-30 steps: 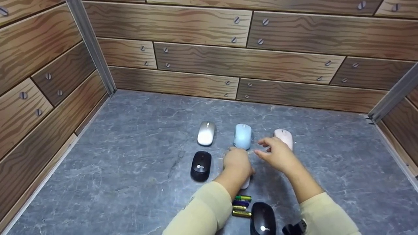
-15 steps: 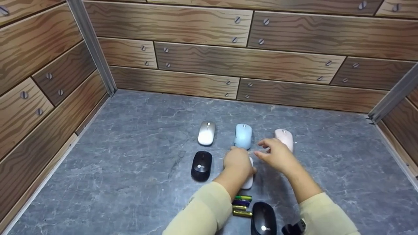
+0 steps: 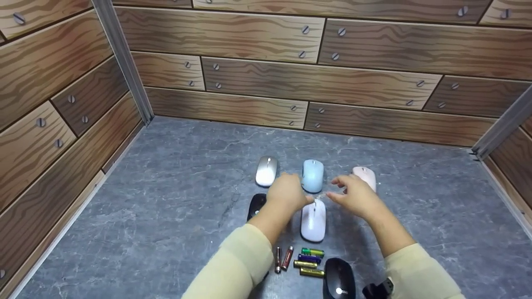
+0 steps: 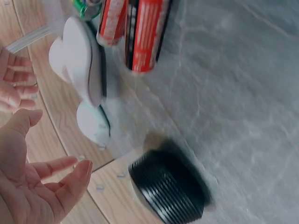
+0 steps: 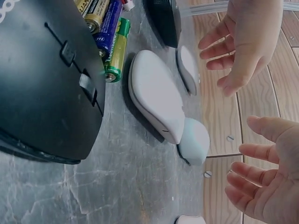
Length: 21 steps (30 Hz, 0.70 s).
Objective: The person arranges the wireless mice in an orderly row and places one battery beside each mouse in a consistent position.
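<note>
My left hand (image 3: 286, 193) is up in the air over the surface (image 3: 187, 178), fingers loosely bent and apart, nothing in them. And here's my right hand (image 3: 353, 195) facing it: fingers spread and gently curved, thumb away from them, holding nothing either. Between and just below the two lies the white mouse (image 3: 314, 222), its front end by my left thumb in the head view, but both hands sit clear of it in the wrist views. Straight beyond it, the blue mouse (image 3: 313, 176); the pink mouse (image 3: 368, 176) peeks out behind my right fingers. On the left, the silver mouse (image 3: 266, 171), and nearer me a small black mouse (image 3: 256, 204), partly hidden by my left arm. Closer in, the batteries: two red batteries (image 3: 287, 258) side by side, then a green battery (image 3: 312, 252), a blue battery (image 3: 309, 259) and two gold batteries (image 3: 312, 272), just beside the large black mouse (image 3: 339, 278).
</note>
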### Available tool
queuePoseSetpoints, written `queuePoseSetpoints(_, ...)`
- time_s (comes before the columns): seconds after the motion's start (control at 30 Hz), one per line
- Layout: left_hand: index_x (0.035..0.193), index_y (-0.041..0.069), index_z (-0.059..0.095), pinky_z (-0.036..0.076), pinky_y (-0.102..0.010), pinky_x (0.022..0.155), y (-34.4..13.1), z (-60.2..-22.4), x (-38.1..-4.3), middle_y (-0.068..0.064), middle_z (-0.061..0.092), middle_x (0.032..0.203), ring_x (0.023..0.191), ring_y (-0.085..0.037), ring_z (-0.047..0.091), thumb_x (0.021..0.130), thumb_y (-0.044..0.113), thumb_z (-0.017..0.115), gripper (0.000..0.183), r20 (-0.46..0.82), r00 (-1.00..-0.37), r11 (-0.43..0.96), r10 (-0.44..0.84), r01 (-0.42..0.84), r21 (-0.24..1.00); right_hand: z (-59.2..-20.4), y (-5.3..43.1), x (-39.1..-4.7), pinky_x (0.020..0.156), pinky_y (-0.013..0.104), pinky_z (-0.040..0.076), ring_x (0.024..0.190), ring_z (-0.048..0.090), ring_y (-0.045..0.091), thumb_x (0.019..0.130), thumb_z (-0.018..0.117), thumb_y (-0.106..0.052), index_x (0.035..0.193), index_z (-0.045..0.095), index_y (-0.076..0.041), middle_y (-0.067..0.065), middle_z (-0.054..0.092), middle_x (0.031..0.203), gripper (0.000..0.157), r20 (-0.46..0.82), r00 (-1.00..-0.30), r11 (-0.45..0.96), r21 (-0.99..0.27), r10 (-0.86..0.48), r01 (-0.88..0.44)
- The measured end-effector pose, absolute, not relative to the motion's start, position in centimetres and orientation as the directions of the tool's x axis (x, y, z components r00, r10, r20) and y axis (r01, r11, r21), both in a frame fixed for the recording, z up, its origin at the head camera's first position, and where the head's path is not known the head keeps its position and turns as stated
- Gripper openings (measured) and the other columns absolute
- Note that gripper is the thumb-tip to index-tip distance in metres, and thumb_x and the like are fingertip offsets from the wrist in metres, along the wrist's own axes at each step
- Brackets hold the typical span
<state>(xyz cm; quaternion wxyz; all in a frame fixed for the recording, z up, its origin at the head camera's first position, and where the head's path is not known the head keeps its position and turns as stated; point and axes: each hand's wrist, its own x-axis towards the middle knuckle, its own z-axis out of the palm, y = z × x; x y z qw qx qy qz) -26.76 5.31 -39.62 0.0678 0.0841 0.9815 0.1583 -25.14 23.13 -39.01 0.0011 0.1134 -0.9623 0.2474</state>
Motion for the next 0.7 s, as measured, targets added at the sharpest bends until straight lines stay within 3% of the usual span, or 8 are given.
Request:
queuePoseSetpoints(0.2, 0.134, 0.009, 0.045, 0.044, -0.038, 0.094, 3.6, -38.7, -26.2, -0.014, 0.045, 0.134, 0.116, -0.026, 0.049, 0.076, 0.052, 0.065, 0.074, -0.075, -0.968, 0.895, 0.241, 0.192, 0.402, -38.5, 23.2, -24.6, 0.080, 0.049, 0.048, 0.093, 0.057, 0.039, 0.084, 0.065, -0.026, 0.110, 0.059, 0.001, 0.024, 0.057, 0.108, 0.037, 0.075, -0.972, 0.843, -0.486, -0.222, -0.230)
queuePoseSetpoints(0.37, 0.136, 0.011, 0.042, 0.040, -0.040, 0.098, 2.5, -38.0, -25.4, -0.016, 0.039, 0.139, 0.121, -0.029, 0.045, 0.077, 0.049, 0.065, 0.074, -0.042, -0.958, 0.885, 0.285, 0.246, 0.395, -38.0, 23.2, -24.1, 0.081, 0.049, 0.047, 0.094, 0.057, 0.040, 0.084, 0.065, -0.026, 0.110, 0.059, 0.001, 0.025, 0.057, 0.109, 0.037, 0.085, -0.967, 0.830, -0.499, -0.241, -0.250)
queuePoseSetpoints(0.7, 0.129, 0.012, 0.050, 0.045, -0.039, 0.091, 0.5, -38.3, -23.3, -0.012, 0.049, 0.126, 0.107, -0.025, 0.054, 0.075, 0.049, 0.067, 0.068, -0.004, -0.912, 0.822, 0.410, 0.367, 0.435, -37.7, 23.0, -22.1, 0.080, 0.049, 0.048, 0.094, 0.057, 0.038, 0.084, 0.066, -0.028, 0.113, 0.057, 0.001, 0.023, 0.058, 0.106, 0.042, 0.017, -0.959, 0.822, -0.512, -0.283, -0.251)
